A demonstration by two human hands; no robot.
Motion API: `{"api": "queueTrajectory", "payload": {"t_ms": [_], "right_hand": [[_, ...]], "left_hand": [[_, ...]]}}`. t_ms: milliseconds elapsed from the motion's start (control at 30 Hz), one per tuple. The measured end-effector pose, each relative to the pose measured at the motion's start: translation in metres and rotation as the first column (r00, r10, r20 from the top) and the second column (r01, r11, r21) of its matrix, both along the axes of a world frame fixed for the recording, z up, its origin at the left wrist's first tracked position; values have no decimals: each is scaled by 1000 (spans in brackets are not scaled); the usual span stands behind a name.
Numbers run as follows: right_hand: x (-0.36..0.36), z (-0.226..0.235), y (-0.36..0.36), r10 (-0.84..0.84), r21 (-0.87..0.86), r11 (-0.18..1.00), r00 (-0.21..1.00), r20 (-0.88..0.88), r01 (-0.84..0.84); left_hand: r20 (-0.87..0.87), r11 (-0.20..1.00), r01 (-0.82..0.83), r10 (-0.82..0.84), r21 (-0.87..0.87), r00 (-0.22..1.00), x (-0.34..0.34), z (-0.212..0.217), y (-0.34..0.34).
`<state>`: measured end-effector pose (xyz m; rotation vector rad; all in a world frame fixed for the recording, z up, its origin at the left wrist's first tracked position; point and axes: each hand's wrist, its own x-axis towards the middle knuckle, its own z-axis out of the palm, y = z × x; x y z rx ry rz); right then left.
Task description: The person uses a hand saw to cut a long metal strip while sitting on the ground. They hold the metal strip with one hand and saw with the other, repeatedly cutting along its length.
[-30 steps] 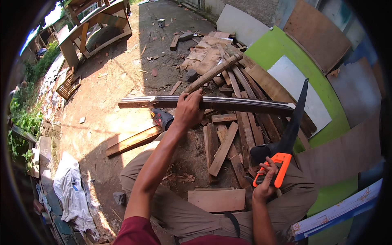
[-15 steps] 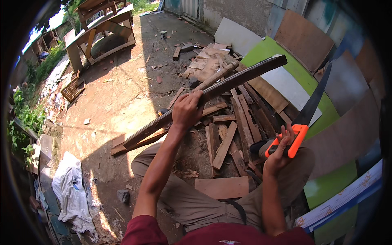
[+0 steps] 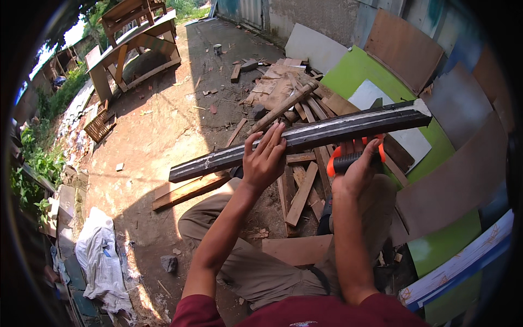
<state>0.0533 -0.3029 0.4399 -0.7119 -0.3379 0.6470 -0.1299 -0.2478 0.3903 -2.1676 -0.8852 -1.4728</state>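
The saw blade is hidden behind the long dark plank (image 3: 305, 139); only the orange-and-black saw handle (image 3: 348, 159) shows, just below the plank right of centre. The right hand (image 3: 357, 169) is wrapped closed around that handle. The left hand (image 3: 264, 161) holds the plank from beneath at frame centre, fingers spread over its near face. One plank is in hand, running from centre left up to the upper right, its pale cut end at the far right. Behind it lies a heap of wood offcuts (image 3: 297, 103) on the dirt ground (image 3: 158, 131); their count cannot be made out. Green panel (image 3: 354, 71) upper right. One wooden bench frame (image 3: 136, 52) upper left. One white sack (image 3: 101, 261) lower left.
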Motion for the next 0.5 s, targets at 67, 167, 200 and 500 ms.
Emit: {"api": "queueTrajectory", "payload": {"t_ms": [67, 167, 200, 500], "right_hand": [[8, -3, 10, 0, -23, 1000, 1000, -6, 0], [16, 5, 23, 39, -60, 997, 999, 1, -39], [21, 2, 30, 56, -52, 997, 998, 2, -56], [62, -12, 72, 13, 67, 997, 962, 274, -32]], "left_hand": [[-30, 1000, -11, 11, 12, 999, 4, 0, 0], [-51, 1000, -13, 12, -12, 999, 5, -9, 5], [-58, 1000, -17, 15, -21, 998, 6, -13, 7], [318, 876, 135, 22, -463, 948, 43, -44, 3]]}}
